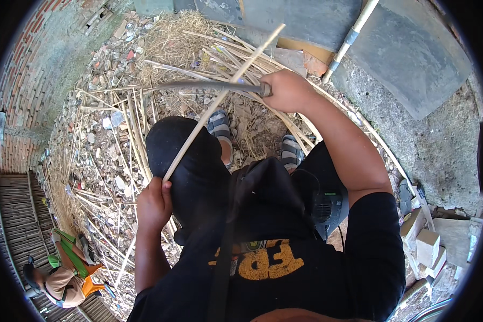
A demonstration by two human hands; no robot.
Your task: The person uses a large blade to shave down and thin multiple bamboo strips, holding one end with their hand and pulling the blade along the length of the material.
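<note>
In my left hand point(154, 203) is the lower end of a long, pale bamboo strip point(195, 133), fingers closed round it near my left knee. The strip slants up and away to the right across my dark-clad thigh. My right hand point(285, 91) grips the handle of a machete point(198, 85), whose blade points left. Blade and strip cross ahead of my knees; whether they touch I cannot tell for certain. Beyond them lies a loose heap of cut bamboo strips point(233, 51).
More long strips point(137, 145) lie over the rubble at left. Dry straw point(172, 40) is heaped at the far side. Grey panels point(413, 59) and a pale pole point(351, 37) lean at right, above wooden blocks point(427, 247). Another person point(64, 282) sits at lower left.
</note>
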